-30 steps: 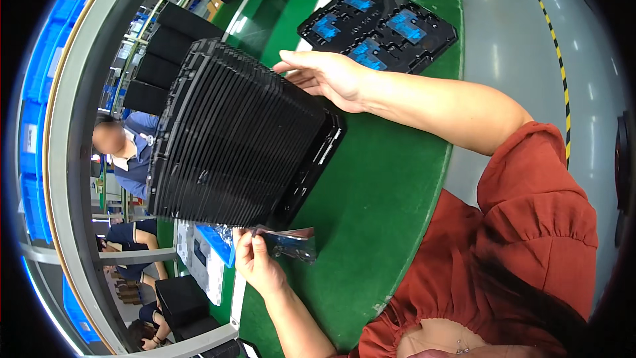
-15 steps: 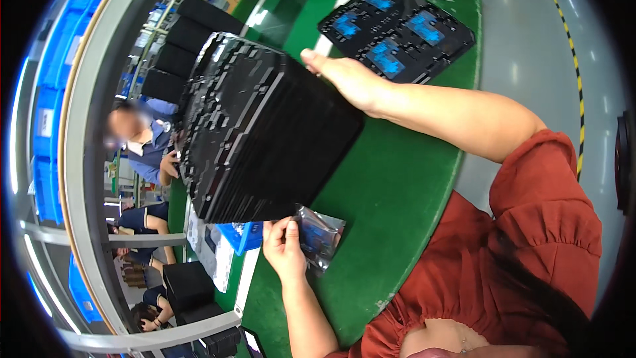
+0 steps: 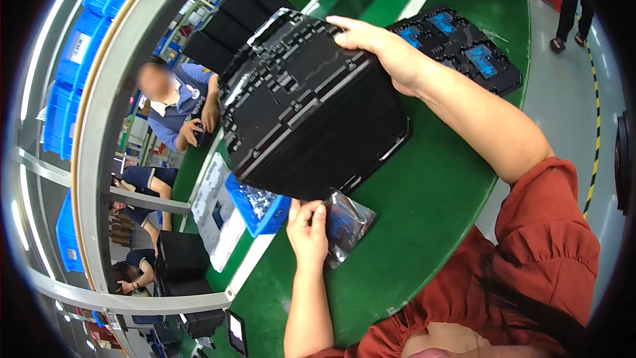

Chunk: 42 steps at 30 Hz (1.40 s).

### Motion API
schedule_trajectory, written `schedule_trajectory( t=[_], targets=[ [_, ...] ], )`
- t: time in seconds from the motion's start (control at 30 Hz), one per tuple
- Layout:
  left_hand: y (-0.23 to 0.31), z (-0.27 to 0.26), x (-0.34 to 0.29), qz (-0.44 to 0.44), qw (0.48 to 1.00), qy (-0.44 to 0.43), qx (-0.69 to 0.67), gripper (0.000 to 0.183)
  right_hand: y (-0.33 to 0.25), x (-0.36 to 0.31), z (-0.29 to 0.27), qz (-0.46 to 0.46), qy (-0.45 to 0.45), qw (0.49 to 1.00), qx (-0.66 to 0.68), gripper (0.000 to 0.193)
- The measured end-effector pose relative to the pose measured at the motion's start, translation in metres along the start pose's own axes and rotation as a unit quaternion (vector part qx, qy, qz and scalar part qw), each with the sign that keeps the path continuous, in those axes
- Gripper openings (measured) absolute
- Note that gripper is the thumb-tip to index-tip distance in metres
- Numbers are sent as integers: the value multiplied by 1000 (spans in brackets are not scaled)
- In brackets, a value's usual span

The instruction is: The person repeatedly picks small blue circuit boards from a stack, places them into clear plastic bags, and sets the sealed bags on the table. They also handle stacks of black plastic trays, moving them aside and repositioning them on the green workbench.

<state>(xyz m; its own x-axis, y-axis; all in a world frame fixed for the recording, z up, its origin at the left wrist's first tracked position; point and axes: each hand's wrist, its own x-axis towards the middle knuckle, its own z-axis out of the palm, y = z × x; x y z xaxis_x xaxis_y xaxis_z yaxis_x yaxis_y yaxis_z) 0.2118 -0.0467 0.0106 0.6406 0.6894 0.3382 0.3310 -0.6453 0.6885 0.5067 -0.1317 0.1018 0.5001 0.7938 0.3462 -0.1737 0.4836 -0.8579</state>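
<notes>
A thick stack of black molded plastic trays [image 3: 318,139] is tilted up above the green table, its pocketed top face turned to the left. My right hand [image 3: 391,53] is closed on the stack's upper edge, thumb over the top tray. My left hand [image 3: 307,232] is closed at the lower corner, its fingertips partly hidden by the stack. A silvery clear plastic bag [image 3: 351,225] lies on the table right beside my left hand. Behind my right forearm lies another black tray [image 3: 507,76] holding blue parts.
A blue bin [image 3: 265,222] of small parts and a white sheet [image 3: 215,219] lie to the left. A grey metal frame [image 3: 93,159] with blue bins rises there. Across the green table [image 3: 430,185] a co-worker [image 3: 179,103] handles something dark. Another person's legs [image 3: 575,13] show at upper right.
The view has shifted, so the surroundings sit differently. Both hands keep hold of the stack, which is tipped somewhat differently, showing more of its top face.
</notes>
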Motion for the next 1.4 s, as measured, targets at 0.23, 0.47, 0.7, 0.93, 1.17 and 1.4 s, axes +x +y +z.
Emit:
schedule_trajectory(
  t=[0.23, 0.47, 0.7, 0.93, 1.17, 1.4],
  targets=[
    [-19, 9, 0, -13, 984, 11, -180, 12, 2, 12, -12, 28, -11, 999, 39, 48],
    [-13, 4, -3, -70, 950, -39, -301, 16, -5, -7, -6, 7, 12, 999, 38, 47],
    [-13, 2, -7, -48, 945, -30, -323, 13, 1, -11, -7, -34, 16, 999, 17, 51],
    [-12, 0, -6, -44, 949, -28, -310, 10, 4, -23, -2, -61, 24, 995, -74, 66],
    [-7, -1, -9, -38, 962, -40, -266, 12, -3, -36, 1, -42, 36, 993, -106, 62],
    [-16, 2, -14, -57, 969, -8, -240, 11, 2, -36, 0, -48, 32, 996, -70, 61]
  ],
)
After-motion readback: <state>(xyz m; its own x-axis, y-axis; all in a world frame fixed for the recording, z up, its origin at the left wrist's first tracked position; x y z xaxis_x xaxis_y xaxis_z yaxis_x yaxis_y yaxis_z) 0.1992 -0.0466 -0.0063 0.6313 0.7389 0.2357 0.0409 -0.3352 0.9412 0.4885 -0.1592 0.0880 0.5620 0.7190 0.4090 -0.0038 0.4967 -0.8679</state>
